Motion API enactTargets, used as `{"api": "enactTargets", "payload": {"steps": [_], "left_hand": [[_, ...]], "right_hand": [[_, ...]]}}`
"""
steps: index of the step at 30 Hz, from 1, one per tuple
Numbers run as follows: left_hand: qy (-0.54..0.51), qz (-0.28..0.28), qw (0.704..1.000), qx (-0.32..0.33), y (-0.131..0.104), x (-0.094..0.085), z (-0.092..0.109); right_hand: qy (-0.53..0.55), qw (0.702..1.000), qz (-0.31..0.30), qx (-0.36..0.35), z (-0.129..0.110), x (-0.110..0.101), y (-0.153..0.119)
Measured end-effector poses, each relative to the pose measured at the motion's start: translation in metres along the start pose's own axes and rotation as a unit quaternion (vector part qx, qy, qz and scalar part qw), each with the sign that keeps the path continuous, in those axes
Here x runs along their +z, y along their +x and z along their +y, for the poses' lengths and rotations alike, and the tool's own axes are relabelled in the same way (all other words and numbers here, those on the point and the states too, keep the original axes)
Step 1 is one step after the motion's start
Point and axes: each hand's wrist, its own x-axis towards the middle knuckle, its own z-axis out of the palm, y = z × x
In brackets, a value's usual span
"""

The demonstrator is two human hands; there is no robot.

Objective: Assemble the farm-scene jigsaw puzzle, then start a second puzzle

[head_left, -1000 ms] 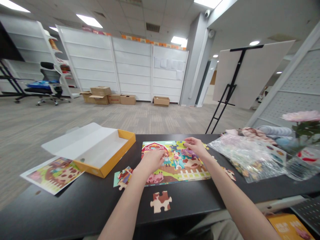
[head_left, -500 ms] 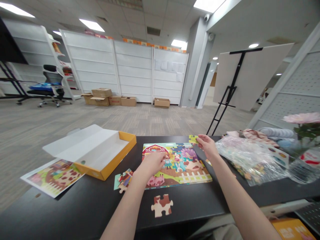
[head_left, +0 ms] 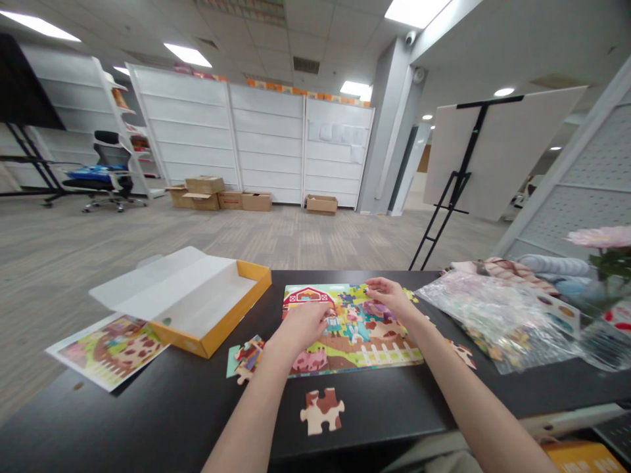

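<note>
My left hand (head_left: 306,323) rests on the left part of the jigsaw puzzle (head_left: 345,358), its fingers curled in below the red barn. Whether anything is inside them is hidden. At the puzzle's far edge, my right hand (head_left: 392,299) pinches a yellow-green puzzle piece, mostly covered by the fingers, against the picture. A brown-and-cream puzzle piece (head_left: 315,412) lies alone on the table in front of the puzzle. Several overlapping pieces (head_left: 245,358) lie left of it, partly behind my left forearm. Another brown-and-white piece (head_left: 463,355) sits right of my right forearm.
On the left, an open yellow box (head_left: 236,307) with a white lid partly covers a printed picture sheet (head_left: 108,351). A clear plastic bag (head_left: 503,328) of pieces lies at right, near rolled cloths (head_left: 557,265) and a pink flower (head_left: 599,236). The black table (head_left: 197,407) ends close to me.
My right hand has moved left and inward, bringing the yellow-green piece from beyond the puzzle's far right corner onto its upper part. My left hand stays nearly in place.
</note>
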Motion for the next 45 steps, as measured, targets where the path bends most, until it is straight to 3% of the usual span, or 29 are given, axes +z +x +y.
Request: {"api": "enactTargets", "payload": {"steps": [4,12,18,21,26,31,38,45], "left_hand": [[-0.008,0.006,1.0,0.005,-0.001,0.0,-0.001],[-0.01,0.008,1.0,0.002,-0.002,-0.003,-0.001],[-0.026,0.01,0.999,-0.02,-0.005,-0.009,-0.01],[-0.028,0.039,0.997,-0.059,-0.012,-0.023,-0.026],[-0.052,0.12,0.983,-0.129,-0.032,-0.046,-0.065],[-0.104,0.153,0.973,-0.141,-0.044,-0.05,-0.082],[-0.102,0.133,0.978,-0.125,-0.034,-0.04,-0.066],[-0.132,0.091,0.986,-0.049,-0.018,-0.032,-0.019]], "right_hand": [[0.013,1.0,0.011,0.001,0.001,-0.01,0.003],[0.037,0.987,0.158,-0.016,0.0,-0.046,0.007],[0.045,0.982,0.184,-0.023,-0.002,-0.044,0.006],[0.031,0.986,0.159,-0.025,-0.005,-0.034,0.004],[-0.023,0.997,0.06,-0.048,-0.014,-0.01,-0.004],[-0.043,0.997,-0.022,-0.053,-0.021,0.015,-0.013],[-0.057,0.992,-0.093,-0.062,-0.016,0.03,-0.018],[-0.056,0.992,-0.097,-0.064,-0.021,0.036,-0.02]]}}
